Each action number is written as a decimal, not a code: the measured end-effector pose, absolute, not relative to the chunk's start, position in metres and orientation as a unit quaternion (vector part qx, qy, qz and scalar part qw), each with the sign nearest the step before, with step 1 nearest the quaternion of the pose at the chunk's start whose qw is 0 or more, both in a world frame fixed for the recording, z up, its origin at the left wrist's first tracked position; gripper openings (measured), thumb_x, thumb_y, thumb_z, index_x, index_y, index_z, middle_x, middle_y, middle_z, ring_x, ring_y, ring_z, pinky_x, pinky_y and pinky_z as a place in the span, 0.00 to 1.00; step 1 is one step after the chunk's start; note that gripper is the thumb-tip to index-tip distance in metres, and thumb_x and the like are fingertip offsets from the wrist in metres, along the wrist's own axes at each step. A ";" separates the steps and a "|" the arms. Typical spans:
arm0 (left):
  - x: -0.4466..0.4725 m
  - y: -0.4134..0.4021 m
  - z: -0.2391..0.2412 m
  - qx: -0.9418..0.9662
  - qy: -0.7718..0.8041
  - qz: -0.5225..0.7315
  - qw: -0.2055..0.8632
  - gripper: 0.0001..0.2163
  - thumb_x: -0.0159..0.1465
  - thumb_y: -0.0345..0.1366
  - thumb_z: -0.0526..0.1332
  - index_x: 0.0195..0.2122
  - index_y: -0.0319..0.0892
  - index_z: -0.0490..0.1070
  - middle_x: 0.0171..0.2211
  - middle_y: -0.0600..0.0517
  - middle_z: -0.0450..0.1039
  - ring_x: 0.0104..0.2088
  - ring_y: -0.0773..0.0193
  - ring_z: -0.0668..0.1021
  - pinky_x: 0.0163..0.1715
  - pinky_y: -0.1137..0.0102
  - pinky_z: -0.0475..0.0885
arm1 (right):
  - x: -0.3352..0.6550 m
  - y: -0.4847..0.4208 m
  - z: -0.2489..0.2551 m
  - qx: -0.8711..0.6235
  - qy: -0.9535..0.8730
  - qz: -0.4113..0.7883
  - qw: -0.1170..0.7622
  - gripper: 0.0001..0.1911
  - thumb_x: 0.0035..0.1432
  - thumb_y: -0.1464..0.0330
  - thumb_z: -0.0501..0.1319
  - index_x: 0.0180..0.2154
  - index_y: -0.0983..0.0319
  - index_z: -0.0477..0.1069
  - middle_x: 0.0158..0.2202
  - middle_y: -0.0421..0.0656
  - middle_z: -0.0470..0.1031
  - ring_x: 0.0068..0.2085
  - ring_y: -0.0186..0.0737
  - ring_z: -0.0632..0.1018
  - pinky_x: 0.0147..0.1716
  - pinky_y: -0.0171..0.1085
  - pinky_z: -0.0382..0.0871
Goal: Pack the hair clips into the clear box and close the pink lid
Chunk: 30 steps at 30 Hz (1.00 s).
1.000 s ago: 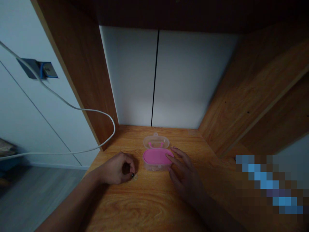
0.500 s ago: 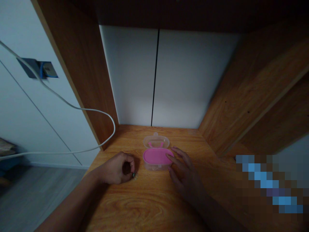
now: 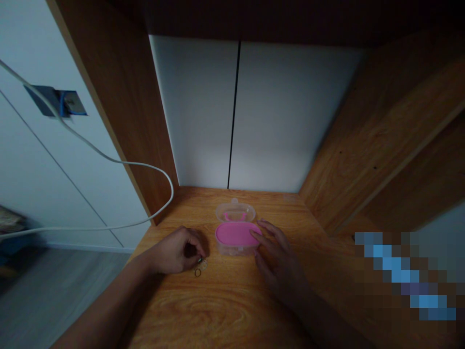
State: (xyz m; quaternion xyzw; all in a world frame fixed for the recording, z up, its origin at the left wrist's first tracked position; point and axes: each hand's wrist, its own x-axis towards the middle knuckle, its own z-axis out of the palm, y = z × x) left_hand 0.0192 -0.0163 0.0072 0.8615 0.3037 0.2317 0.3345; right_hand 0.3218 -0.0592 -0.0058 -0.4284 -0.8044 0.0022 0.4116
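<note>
Our L hand point(image 3: 181, 249) pinches a dark bit point(image 3: 200, 260), prob tips-only bc it's tiny; our R hand point(image 3: 279, 259), spread loosely, touches the pink-topped box point(image 3: 235, 234), prob to steady it.

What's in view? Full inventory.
Box: 1, clear, centre
Cover: 1, pink, on box
Lid: 1, clear, open behind box
Handle: 1, pink, at lid
Ring: 1, dark, beside left hand
Clear bits: count unclear, at left hand
Small item: 1, dark, at left hand
Tabletop: 1, brown, under box
Side boards: several, brown, left/right
Panels: several, white, back/left
Cable: 1, white, left
Wall recess: 1, grey, left
Floor: 1, grey, lower left
Blurred clutter: uncountable, brown, left edge
Pixelated patch: 1, bluish, lower right
Left hand: 1, left of box
Right hand: 1, on cover
</note>
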 end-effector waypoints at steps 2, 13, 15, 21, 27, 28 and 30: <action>0.019 -0.017 0.008 0.859 0.318 0.223 0.334 0.06 0.56 0.27 0.64 0.32 0.40 0.79 0.32 0.49 0.79 0.33 0.63 0.78 0.33 0.71 0.72 | 0.322 -0.059 -0.005 -0.428 -0.805 0.004 0.411 0.26 0.62 0.73 0.57 0.60 0.53 0.64 0.62 0.49 0.63 0.62 0.51 0.67 0.58 0.56 0.69; 0.019 -0.017 0.009 0.861 0.345 0.210 0.310 0.05 0.53 0.25 0.63 0.30 0.39 0.76 0.31 0.50 0.78 0.32 0.64 0.78 0.32 0.72 0.70 | 0.322 -0.059 -0.005 -0.423 -0.807 -0.001 0.413 0.26 0.62 0.73 0.57 0.60 0.53 0.64 0.62 0.49 0.63 0.62 0.51 0.67 0.58 0.57 0.69; 0.019 -0.017 0.007 0.856 0.361 0.202 0.311 0.05 0.53 0.25 0.64 0.30 0.39 0.75 0.31 0.51 0.78 0.31 0.65 0.77 0.31 0.73 0.70 | 0.322 -0.059 -0.006 -0.423 -0.807 0.000 0.412 0.25 0.62 0.73 0.57 0.60 0.54 0.64 0.62 0.49 0.63 0.62 0.51 0.67 0.58 0.57 0.68; 0.020 -0.019 0.008 0.855 0.354 0.215 0.313 0.02 0.56 0.30 0.66 0.28 0.39 0.73 0.30 0.51 0.77 0.31 0.66 0.76 0.31 0.73 0.69 | 0.323 -0.058 -0.009 -0.429 -0.805 0.000 0.410 0.24 0.62 0.73 0.57 0.59 0.54 0.66 0.62 0.49 0.63 0.62 0.51 0.67 0.58 0.57 0.69; 0.020 -0.018 0.015 0.860 0.318 0.232 0.326 0.02 0.59 0.28 0.63 0.29 0.39 0.75 0.30 0.50 0.77 0.32 0.65 0.77 0.32 0.72 0.69 | 0.322 -0.059 -0.007 -0.426 -0.804 0.006 0.415 0.25 0.62 0.73 0.57 0.60 0.53 0.65 0.62 0.48 0.63 0.62 0.51 0.67 0.58 0.57 0.69; 0.020 -0.018 0.017 0.859 0.311 0.237 0.331 0.03 0.59 0.29 0.63 0.29 0.39 0.75 0.30 0.50 0.77 0.32 0.65 0.77 0.33 0.72 0.69 | 0.322 -0.059 -0.006 -0.426 -0.804 0.006 0.415 0.25 0.62 0.73 0.57 0.60 0.52 0.65 0.62 0.48 0.63 0.62 0.51 0.67 0.58 0.57 0.69; 0.019 -0.019 0.019 0.854 0.308 0.243 0.343 0.04 0.60 0.29 0.63 0.28 0.39 0.76 0.30 0.49 0.77 0.32 0.65 0.77 0.33 0.71 0.70 | 0.322 -0.059 -0.006 -0.425 -0.805 0.007 0.414 0.25 0.62 0.73 0.57 0.60 0.52 0.65 0.62 0.48 0.63 0.62 0.51 0.67 0.58 0.57 0.69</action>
